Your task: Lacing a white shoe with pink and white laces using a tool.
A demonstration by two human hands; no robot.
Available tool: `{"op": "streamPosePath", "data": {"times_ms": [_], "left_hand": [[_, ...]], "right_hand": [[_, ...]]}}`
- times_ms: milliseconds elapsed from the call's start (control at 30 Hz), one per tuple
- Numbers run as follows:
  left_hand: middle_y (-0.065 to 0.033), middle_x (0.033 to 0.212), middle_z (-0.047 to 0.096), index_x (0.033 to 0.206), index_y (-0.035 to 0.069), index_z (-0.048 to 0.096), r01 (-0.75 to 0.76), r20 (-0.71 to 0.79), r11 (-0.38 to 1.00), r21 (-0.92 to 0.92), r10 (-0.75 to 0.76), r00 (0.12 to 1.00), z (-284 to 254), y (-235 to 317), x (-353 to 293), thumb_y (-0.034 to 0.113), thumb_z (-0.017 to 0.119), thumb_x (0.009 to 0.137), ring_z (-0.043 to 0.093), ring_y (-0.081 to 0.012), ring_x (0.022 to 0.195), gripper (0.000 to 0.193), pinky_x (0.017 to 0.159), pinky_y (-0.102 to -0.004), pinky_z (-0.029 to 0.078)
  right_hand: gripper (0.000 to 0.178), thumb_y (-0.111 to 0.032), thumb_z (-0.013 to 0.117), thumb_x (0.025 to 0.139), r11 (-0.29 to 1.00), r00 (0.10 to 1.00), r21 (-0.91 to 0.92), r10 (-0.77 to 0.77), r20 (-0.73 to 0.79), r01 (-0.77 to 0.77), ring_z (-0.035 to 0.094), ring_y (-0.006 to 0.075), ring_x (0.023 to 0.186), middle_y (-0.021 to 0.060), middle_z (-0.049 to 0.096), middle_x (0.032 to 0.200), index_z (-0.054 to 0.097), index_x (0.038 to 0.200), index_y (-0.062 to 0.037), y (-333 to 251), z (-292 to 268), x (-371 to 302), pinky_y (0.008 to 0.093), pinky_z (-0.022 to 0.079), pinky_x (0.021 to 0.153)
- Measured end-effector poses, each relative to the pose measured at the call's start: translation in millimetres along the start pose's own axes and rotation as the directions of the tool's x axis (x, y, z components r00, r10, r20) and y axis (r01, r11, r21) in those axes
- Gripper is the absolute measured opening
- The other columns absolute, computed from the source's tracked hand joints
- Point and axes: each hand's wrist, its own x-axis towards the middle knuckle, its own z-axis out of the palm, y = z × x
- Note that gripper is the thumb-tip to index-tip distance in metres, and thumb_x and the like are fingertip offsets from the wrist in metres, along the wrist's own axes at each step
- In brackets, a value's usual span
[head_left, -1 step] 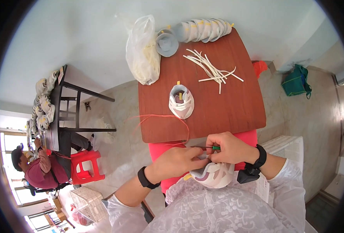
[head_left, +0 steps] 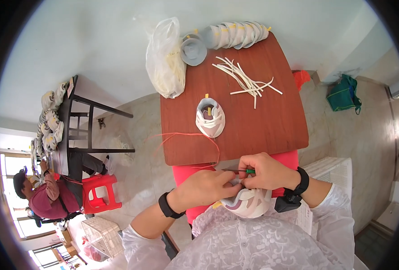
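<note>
A pale pink-and-white shoe upper (head_left: 248,206) with a yellow tab rests against my lap, just below both hands. My left hand (head_left: 206,184) has its fingers closed on the edge of this upper. In my right hand (head_left: 269,172), the fingers are pinched around a small tool with a green handle (head_left: 250,171); its thin shaft points toward my left fingers. The tool's tip and the spot where it meets the upper are hidden by my fingers. A thin red cord (head_left: 190,133) lies over the table's near left part and hangs past its edge toward my left hand.
On the brown table (head_left: 262,130) stands another shoe upper (head_left: 210,119). Loose white laces (head_left: 249,83), a plastic bag (head_left: 167,67) and a row of nested uppers (head_left: 240,35) lie farther back. A co-worker (head_left: 51,195) sits at a dark table on the left.
</note>
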Motion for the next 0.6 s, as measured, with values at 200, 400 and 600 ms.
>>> {"op": "streamPosePath", "data": {"times_ms": [200,400,600], "left_hand": [[-0.0031,0.087,0.052,0.085,0.013,0.059,-0.117,0.081,0.946,0.303,0.096,0.992,-7,-1,9,0.012,0.064,0.072,0.058,-0.0163,0.075,0.013,0.052,-0.0260,0.049],[-0.0038,0.091,0.047,0.087,0.015,0.060,-0.091,-0.142,0.991,0.094,0.104,0.984,-2,-6,-2,0.011,0.068,0.068,0.055,-0.0185,0.077,0.021,0.052,-0.0286,0.050],[-0.0045,0.092,0.046,0.087,0.014,0.060,-0.156,-0.247,0.985,0.071,0.169,0.954,4,-7,-9,0.009,0.070,0.066,0.056,-0.0195,0.072,0.024,0.053,-0.0291,0.050]], "right_hand": [[0.022,-0.008,0.070,0.070,0.994,1.000,-0.109,-0.015,0.008,0.016,0.057,0.0103,0.063,0.0073,0.065,0.075,0.057,0.085,-0.0001,-8,-1,3,0.0271,0.047,0.056],[0.024,-0.012,0.071,0.070,0.997,0.999,-0.055,-0.051,-0.021,0.049,0.066,0.0243,0.068,0.0143,0.066,0.077,0.060,0.087,0.0020,-15,-1,2,0.0340,0.050,0.060],[0.024,-0.015,0.070,0.072,0.997,0.998,-0.047,-0.058,-0.036,0.056,0.066,0.0269,0.070,0.0154,0.066,0.076,0.060,0.087,0.0025,-23,3,1,0.0355,0.050,0.062]]}}
